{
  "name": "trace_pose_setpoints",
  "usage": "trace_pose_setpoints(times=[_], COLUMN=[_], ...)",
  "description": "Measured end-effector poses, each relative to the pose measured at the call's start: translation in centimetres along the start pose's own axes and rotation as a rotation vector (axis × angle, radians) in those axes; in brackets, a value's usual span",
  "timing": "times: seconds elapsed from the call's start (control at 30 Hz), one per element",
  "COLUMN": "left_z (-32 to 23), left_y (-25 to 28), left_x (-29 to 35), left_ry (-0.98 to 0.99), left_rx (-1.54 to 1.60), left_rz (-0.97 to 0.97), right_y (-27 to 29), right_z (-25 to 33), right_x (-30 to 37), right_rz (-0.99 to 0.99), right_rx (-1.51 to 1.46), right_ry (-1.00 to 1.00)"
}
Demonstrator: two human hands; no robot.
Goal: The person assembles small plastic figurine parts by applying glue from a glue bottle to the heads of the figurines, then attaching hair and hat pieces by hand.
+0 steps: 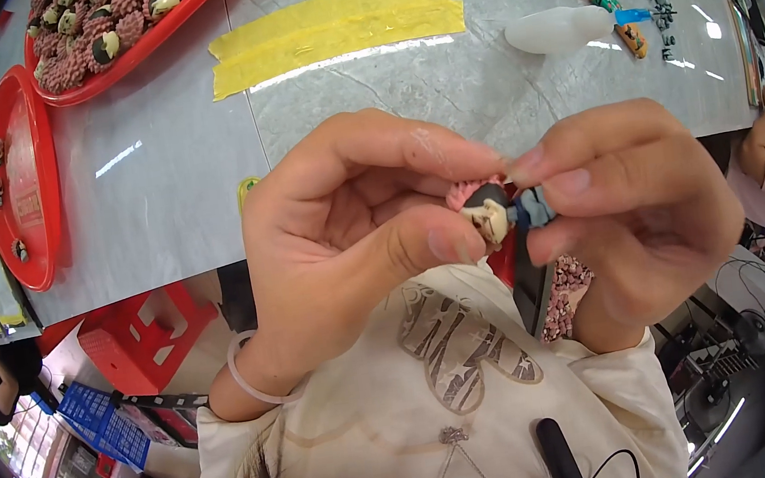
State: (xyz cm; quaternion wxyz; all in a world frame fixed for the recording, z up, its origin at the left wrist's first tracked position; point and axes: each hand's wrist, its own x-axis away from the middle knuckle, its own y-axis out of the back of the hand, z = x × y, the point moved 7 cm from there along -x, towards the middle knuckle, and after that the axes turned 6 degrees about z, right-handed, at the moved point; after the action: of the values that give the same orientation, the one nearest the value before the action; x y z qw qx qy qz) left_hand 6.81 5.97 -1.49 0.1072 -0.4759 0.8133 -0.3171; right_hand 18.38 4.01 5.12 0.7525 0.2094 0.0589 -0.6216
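Observation:
Over the near edge of the table, I hold a tiny doll figure between both hands. My left hand (331, 212) pinches its head (486, 211) between thumb and forefinger; the head has pink hair, a dark band and a cream face. With thumb and fingertips, my right hand (640, 193) grips the small blue-grey body piece (533, 209). Head and body meet at the neck, though I cannot tell whether they are joined. Fingers partly cover both pieces.
At the upper left, a red tray (140, 51) holds several pink-haired heads. Beside it, a red oval tray (28, 211) carries a few small figures. Yellow tape (338, 29) crosses the tabletop. A white bottle (557, 29), an orange-green tube (630, 38) and dark green parts (659, 4) lie right.

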Motion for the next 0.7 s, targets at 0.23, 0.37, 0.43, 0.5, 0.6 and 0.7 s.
trace_pose_setpoints(times=[0.23, 0.37, 0.43, 0.5, 0.6, 0.7], left_z=[-0.8, -1.5, -2.0, -2.1, -1.6, -4.2], left_y=[0.3, 0.7, 0.5, 0.4, 0.3, 2.1], left_x=[0.1, 0.0, 0.0, -0.1, -0.1, 0.0], left_ry=[-0.128, -0.196, -0.234, -0.164, -0.082, -0.234], left_rx=[-0.168, -0.239, -0.332, -0.298, -0.120, -0.217], left_rz=[0.020, 0.042, 0.096, 0.029, -0.024, 0.034], right_y=[-0.7, -1.1, -1.0, -1.2, -2.2, -1.3], right_z=[1.5, 1.5, 1.0, 0.7, 1.0, 1.3], right_x=[-0.4, -0.4, -0.4, -0.5, -1.0, -0.7], right_rz=[0.031, 0.022, -0.069, -0.080, -0.075, -0.139], right_rx=[0.291, 0.360, 0.301, 0.314, 0.378, 0.364], right_ry=[0.047, 0.088, 0.061, 0.092, 0.032, 0.099])
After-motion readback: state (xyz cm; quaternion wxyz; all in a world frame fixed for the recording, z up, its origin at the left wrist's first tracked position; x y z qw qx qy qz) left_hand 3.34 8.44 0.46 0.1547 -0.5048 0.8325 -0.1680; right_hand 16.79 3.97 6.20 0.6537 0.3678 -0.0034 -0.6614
